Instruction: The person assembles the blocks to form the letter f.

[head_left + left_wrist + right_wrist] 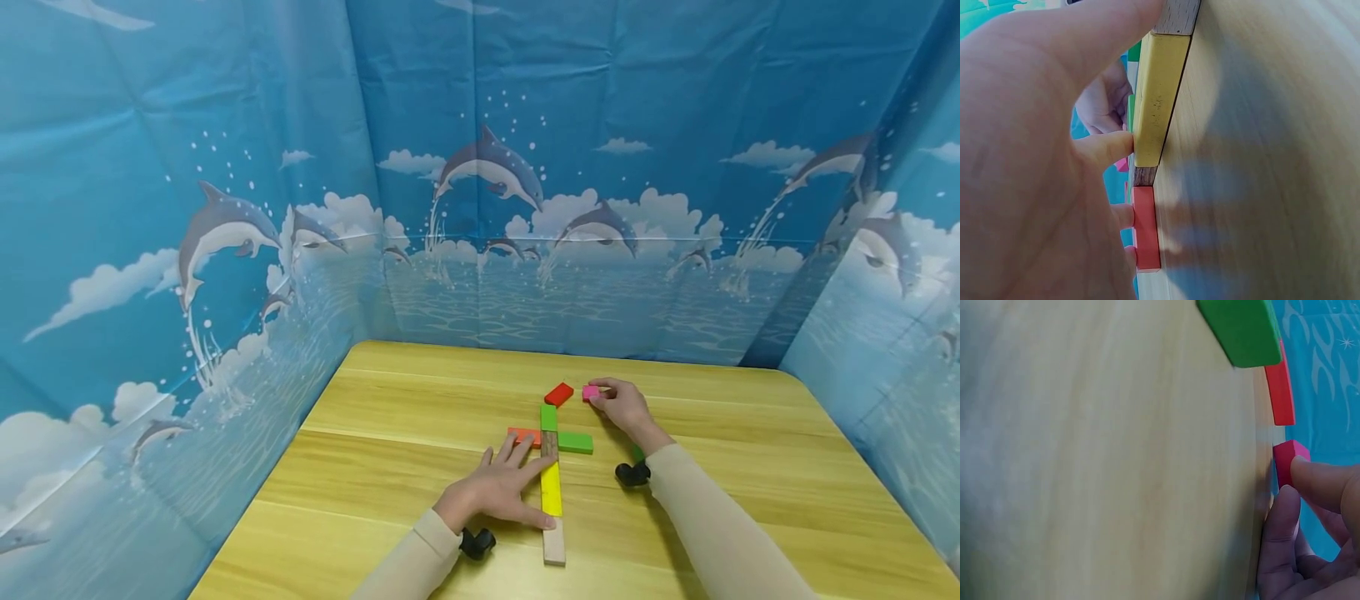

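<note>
Flat blocks form a cross on the table. Its upright runs from a pale wooden block through a yellow block and a dark brown block to a green block. An orange-red block makes the left arm, another green block the right. My left hand lies spread over the cross, thumb at the pale block, fingertips on the brown and orange-red ones. Past the top, a red block sits slanted. To its right my right hand pinches a pink block between thumb and fingers.
The yellow wooden table stretches around the blocks. A green piece shows partly behind the right wrist. Black wrist cameras hang below both wrists. A blue dolphin-print curtain stands along the table's back and sides.
</note>
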The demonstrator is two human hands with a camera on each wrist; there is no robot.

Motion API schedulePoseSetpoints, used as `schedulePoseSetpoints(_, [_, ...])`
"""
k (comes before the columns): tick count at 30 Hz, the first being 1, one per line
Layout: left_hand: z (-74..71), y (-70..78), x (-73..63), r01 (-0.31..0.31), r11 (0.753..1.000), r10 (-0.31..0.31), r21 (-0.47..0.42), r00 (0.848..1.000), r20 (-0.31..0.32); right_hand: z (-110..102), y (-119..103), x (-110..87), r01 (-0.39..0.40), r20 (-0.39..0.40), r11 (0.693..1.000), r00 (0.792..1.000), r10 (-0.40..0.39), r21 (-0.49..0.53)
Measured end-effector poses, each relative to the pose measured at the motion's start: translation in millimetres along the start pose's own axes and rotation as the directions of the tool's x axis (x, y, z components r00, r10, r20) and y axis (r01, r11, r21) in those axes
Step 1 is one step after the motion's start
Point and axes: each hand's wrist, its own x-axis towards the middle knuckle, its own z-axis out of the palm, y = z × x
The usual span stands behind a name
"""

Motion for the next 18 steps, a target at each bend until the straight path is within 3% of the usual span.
schedulePoseSetpoints(8, [2.6,-2.0,0.6,0.001,1.0,-0.001,0.007,1.0,-0.002,3,1,4.7,0.047,-0.004,0.994,0.999,-0.047,-0.1])
schedulePoseSetpoints(18, [4.3,-5.3,4.6,-0.007,1.0,0.007,0.011,1.0,-0.011,4,-2,13.2,0.084,-0.005,0.963,0.996,-0.088,-0.256])
